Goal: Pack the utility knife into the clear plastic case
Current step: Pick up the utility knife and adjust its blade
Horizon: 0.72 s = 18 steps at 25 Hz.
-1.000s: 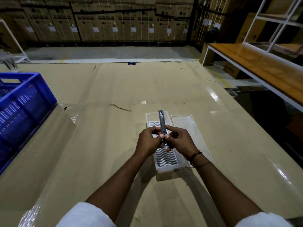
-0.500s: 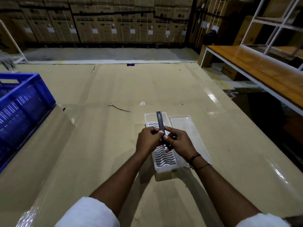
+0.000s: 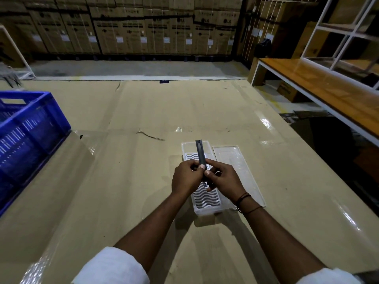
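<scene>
Both hands, left [image 3: 187, 177] and right [image 3: 222, 180], pinch a dark knife [image 3: 200, 153] above the open case [image 3: 207, 201]; its lid [image 3: 238, 169] lies beside it on the table [image 3: 123, 181].

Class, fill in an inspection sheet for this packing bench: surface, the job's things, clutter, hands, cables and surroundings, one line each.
Surface: table covered in cardboard under glossy film, with a small tear in it.
Job's things: knife held above the open case, which has a wavy-patterned insert; clear lid lies beside it on the right.
Clutter: blue crate at the table's left edge.
Hands: left hand and right hand both pinch the knife.
Cables: nothing seen.
Surroundings: stacked cartons along the back wall; wooden bench with a white frame on the right.
</scene>
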Available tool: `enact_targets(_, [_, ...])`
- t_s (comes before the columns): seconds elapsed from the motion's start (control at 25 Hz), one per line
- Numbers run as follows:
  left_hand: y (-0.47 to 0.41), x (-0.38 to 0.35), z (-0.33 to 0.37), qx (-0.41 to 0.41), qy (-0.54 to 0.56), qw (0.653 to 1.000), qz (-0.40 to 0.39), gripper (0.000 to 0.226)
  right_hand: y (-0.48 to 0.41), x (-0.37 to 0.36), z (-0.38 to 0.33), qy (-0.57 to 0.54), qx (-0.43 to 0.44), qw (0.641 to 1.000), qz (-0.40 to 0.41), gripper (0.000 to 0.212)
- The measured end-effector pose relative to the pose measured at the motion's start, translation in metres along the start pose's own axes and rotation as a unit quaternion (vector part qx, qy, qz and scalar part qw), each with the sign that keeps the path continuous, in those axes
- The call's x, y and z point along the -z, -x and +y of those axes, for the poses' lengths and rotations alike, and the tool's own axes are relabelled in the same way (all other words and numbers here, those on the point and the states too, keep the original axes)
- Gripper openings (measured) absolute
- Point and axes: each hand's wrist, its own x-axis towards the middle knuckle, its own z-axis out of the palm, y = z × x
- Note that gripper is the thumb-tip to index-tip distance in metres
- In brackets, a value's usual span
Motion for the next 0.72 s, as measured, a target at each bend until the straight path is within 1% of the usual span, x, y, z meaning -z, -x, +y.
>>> enact_targets(0.16, [-0.001, 0.004, -0.004, -0.013, 0.035, 0.999, -0.014, 0.022, 0.001, -0.002, -0.001, -0.001, -0.016, 1.0, 0.011, 0.043])
enact_targets(0.2, [0.0, 0.004, -0.005, -0.02, 0.033, 0.999, 0.0, 0.023, 0.001, -0.002, -0.001, 0.011, -0.017, 1.0, 0.018, 0.043])
enact_targets(0.28, [0.0, 0.007, -0.009, -0.038, 0.013, 0.998, 0.054, 0.023, 0.002, -0.004, -0.001, 0.061, -0.016, 0.997, 0.034, 0.041])
enact_targets(0.36, [0.001, 0.01, -0.011, -0.052, -0.025, 0.993, 0.099, 0.026, 0.002, -0.007, 0.003, 0.141, -0.013, 0.989, 0.05, 0.041])
enact_targets(0.4, [0.0, 0.012, -0.013, -0.053, -0.041, 0.992, 0.107, 0.029, 0.002, -0.008, 0.004, 0.176, -0.015, 0.983, 0.054, 0.041])
enact_targets(0.56, [-0.003, 0.017, -0.017, -0.029, -0.056, 0.994, 0.085, 0.039, -0.002, -0.019, 0.002, 0.231, -0.027, 0.971, 0.045, 0.041])
enact_targets(0.72, [-0.004, 0.021, -0.022, 0.016, -0.002, 0.998, 0.063, 0.045, -0.004, -0.031, -0.007, 0.295, -0.033, 0.953, 0.055, 0.034])
